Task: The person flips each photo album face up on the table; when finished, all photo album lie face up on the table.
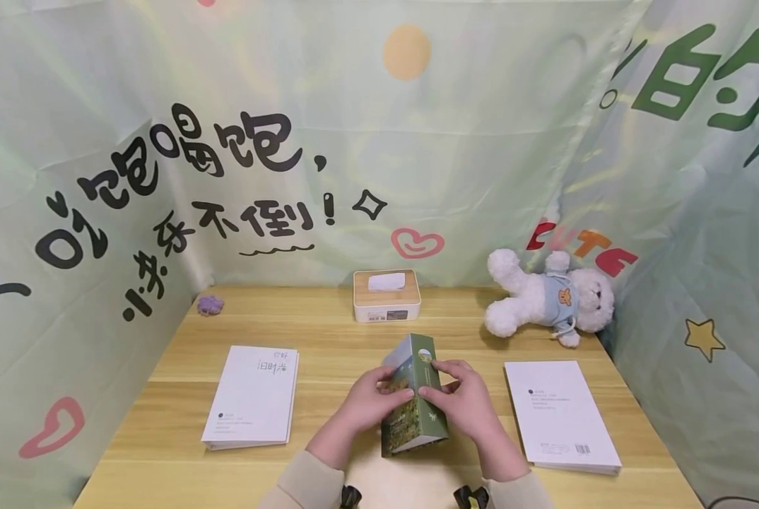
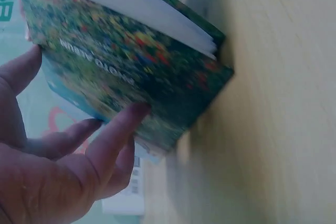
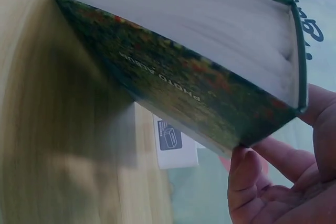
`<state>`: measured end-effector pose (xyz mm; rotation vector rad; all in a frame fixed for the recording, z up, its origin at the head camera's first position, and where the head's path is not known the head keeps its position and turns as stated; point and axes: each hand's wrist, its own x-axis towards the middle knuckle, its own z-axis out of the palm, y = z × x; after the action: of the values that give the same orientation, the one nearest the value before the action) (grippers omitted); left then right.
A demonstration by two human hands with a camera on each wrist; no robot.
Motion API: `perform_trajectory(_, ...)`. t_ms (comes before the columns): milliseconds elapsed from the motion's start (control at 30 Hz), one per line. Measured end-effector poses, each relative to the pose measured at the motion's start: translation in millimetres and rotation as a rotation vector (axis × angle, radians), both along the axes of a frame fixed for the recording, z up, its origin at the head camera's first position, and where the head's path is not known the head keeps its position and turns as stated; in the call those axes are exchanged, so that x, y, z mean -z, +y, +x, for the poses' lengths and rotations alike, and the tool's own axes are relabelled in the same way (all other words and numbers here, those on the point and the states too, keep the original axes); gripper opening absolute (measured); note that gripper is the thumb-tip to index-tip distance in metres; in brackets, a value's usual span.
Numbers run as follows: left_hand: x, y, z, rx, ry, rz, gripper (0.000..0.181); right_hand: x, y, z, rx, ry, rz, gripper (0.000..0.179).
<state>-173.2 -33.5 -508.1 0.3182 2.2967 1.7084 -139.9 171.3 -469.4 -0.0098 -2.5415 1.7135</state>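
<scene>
A photo album (image 1: 400,422) with a flowery landscape cover and green spine stands tilted at the middle of the table. My left hand (image 1: 365,408) holds it from the left, thumb and fingers on the cover near the spine. On the spine side, my right hand (image 1: 471,404) grips it with thumb and fingers. White page edges show between the covers in the right wrist view, where the album (image 3: 157,72) reads "PHOTO ALBUM". In the left wrist view one lower corner of the album (image 2: 105,40) is close to the tabletop; contact is hard to tell.
White albums lie left (image 1: 252,396) and right (image 1: 564,417) on the wooden table (image 1: 328,339). A tissue box (image 1: 387,311) stands at the back, a white plush bear (image 1: 545,297) lies back right, and a small purple object (image 1: 210,305) sits back left. Printed cloth surrounds the table.
</scene>
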Motion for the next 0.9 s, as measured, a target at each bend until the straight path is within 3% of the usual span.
perform_trajectory(333, -15.1, 11.0, 0.1, -0.037, 0.023, 0.063, 0.081, 2.1, 4, -1.0, -0.006, 0.009, -0.132, 0.051)
perform_trajectory(700, -21.9, 15.1, 1.8, -0.086, -0.054, 0.174, 0.081, -4.2, 2, 1.2, -0.075, 0.067, -0.273, 0.047)
perform_trajectory(900, -23.1, 12.7, 3.1, -0.115, -0.088, 0.190, 0.085, 2.2, -1, 1.0, -0.084, 0.045, -0.340, 0.046)
